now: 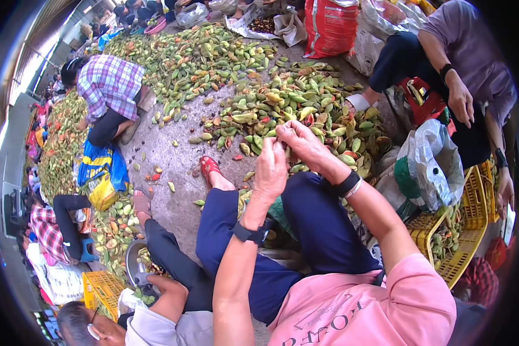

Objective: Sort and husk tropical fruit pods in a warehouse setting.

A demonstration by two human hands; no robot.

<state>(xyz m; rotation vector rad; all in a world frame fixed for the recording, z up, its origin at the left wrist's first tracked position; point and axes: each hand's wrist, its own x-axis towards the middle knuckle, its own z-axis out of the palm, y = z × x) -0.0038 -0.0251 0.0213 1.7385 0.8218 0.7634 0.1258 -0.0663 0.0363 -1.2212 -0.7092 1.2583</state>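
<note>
My left hand (271,168), with a dark watch (252,232) on its wrist, is raised in front of my knees with its fingers pinched together. Touching it, my right hand (308,148) is also closed, with thumb and fingertips pressed in. Whatever lies between the fingertips is hidden or too small to name. Just beyond both hands spreads a heap of green, pointed oval pods (277,106). Some pods are yellowish or brown, and a few show red.
Other people sit around: one in a checked shirt (109,81), one at right in a purple top (473,52), one at lower left beside a metal bowl (134,260). A red sack (330,29), a white-and-green sack (429,167) and yellow crates (466,254) stand nearby.
</note>
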